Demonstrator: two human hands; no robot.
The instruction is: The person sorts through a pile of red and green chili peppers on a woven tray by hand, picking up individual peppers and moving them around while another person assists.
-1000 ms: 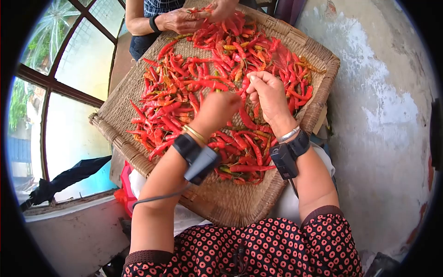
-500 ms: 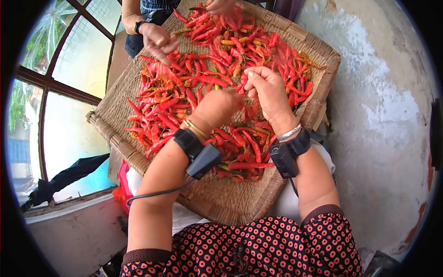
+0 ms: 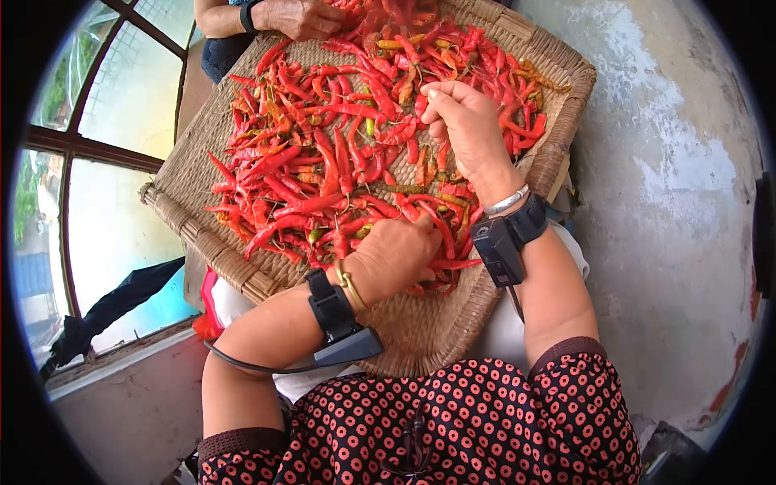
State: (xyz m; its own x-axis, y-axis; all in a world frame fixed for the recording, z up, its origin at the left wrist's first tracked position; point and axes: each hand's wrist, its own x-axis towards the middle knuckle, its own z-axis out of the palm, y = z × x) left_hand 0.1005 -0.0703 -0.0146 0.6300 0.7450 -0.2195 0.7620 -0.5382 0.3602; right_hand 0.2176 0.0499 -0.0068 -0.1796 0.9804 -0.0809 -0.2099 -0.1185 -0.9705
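Red chili peppers (image 3: 311, 174), a few orange or greenish, are spread over a woven basket tray (image 3: 396, 343) in front of me. My left hand (image 3: 396, 255) is down among the chilies at the near side, its fingers curled and their tips hidden. Raised over the right part of the heap, my right hand (image 3: 462, 129) is closed, thumb and forefinger pinched together. A red chili shows just beside its fingertips, but whether the pinch holds anything I cannot make out.
Another person's hand (image 3: 299, 18) reaches into the chilies at the far edge. To the left are a framed window (image 3: 121, 97) and a dark folded umbrella (image 3: 113, 315). A worn wall (image 3: 663, 178) stands at right. A cable runs from my left wrist device (image 3: 347, 347).
My left hand has moved down toward me, from beside my right hand into the near chilies. The right hand has risen slightly. The other person's hand has shifted toward the far edge.
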